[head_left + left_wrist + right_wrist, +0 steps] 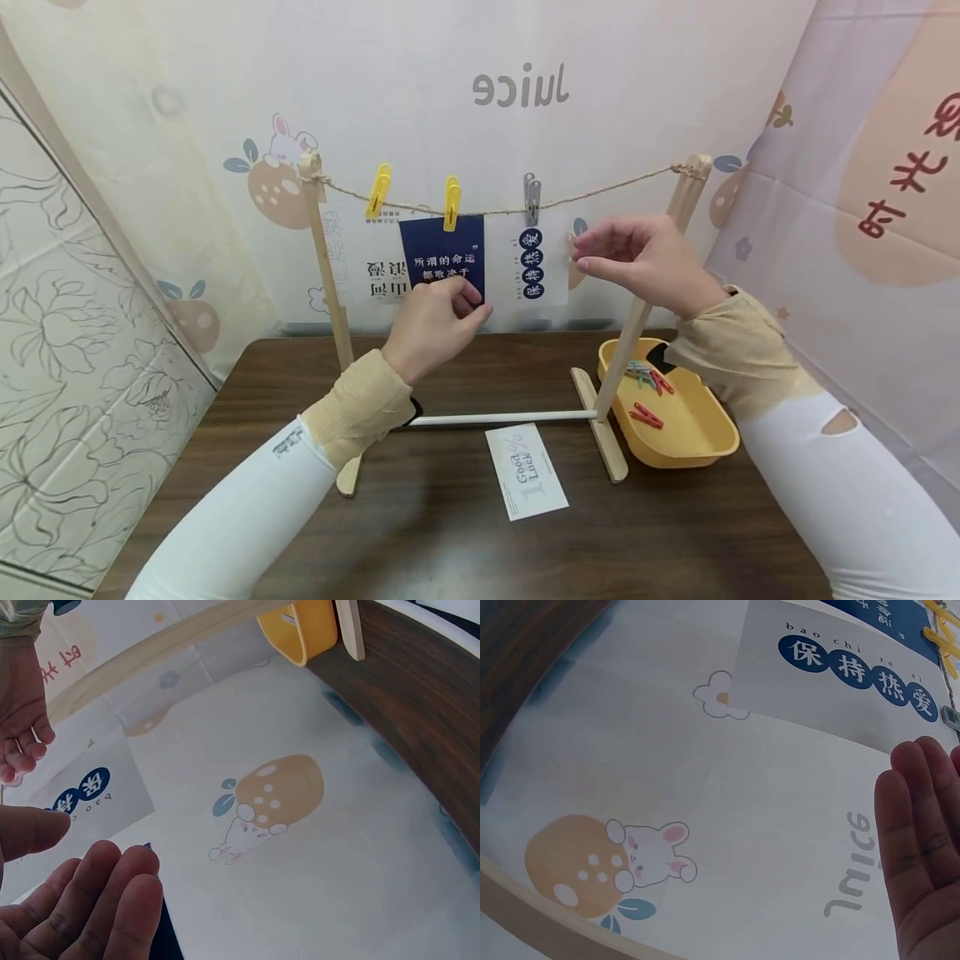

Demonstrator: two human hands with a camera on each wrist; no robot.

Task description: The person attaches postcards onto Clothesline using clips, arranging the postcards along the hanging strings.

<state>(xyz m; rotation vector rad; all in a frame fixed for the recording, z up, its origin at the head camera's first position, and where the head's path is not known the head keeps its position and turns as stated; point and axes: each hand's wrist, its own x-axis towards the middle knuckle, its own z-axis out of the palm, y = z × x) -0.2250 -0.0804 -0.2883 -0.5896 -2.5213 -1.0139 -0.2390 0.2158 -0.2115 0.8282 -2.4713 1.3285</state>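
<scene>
A twine line point(600, 192) carries three hanging cards. The white card with black characters point(384, 292) hangs at left under a yellow clothespin point(378, 192). Another yellow clothespin point(452, 204) clips the dark blue card point(442, 242), which partly covers it. At right a grey clothespin point(532, 200) clips a white card with blue circles point(553, 258). My left hand point(437, 325) is before the blue card's lower part, thumb apart from the fingers, nothing gripped; contact is unclear. My right hand point(645, 258) is beside the right card's edge, holding nothing, its fingers point(922, 840) extended.
The line is tied between two wooden posts point(327, 267) joined by a white rod point(502, 417). On the brown table point(300, 533) lies a white "Good Luck" card point(551, 492). A yellow basket point(697, 433) at right contains red clothespins point(647, 416) and bluish-green ones point(640, 372).
</scene>
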